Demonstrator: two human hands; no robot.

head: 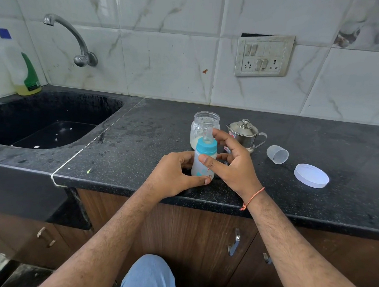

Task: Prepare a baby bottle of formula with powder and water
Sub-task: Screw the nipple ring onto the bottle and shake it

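Observation:
A small baby bottle [201, 167] with a teal collar and clear teat stands on the black counter near its front edge, cloudy white inside. My left hand [174, 175] grips the bottle's lower body, thumb across the base. My right hand [229, 160] hovers beside the bottle with fingers spread; its thumb touches the bottle's side just under the collar. Behind the bottle stands an open clear jar [203, 127] with white powder at the bottom. A steel lidded jug [245, 134] stands to the jar's right.
A clear cap [277, 154] lies on its side and a white jar lid [311, 175] lies flat at the right. A black sink [50, 124] with a wall tap [80, 45] is at the left. A detergent bottle [29, 75] stands in the corner.

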